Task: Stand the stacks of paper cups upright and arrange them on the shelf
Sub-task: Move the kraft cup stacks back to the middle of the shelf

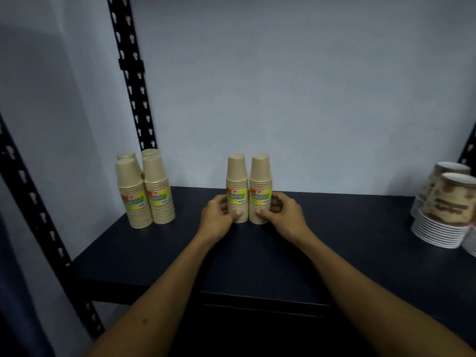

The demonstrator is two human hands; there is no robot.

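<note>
On the dark shelf (334, 240), each hand — left hand (216, 215), right hand (282, 215) — grips one upright cup stack (237, 181).

We see two bare forearms, no sleeves, watch or rings; left hand (219, 215) and right hand (282, 215) ungloved, thumbnails short.

Matt paper cups (237, 188), matt shelf (334, 228)

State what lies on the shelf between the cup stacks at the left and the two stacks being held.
Nothing: in the head view, bare dark shelf separates the left cup stacks from the held stacks.
</note>
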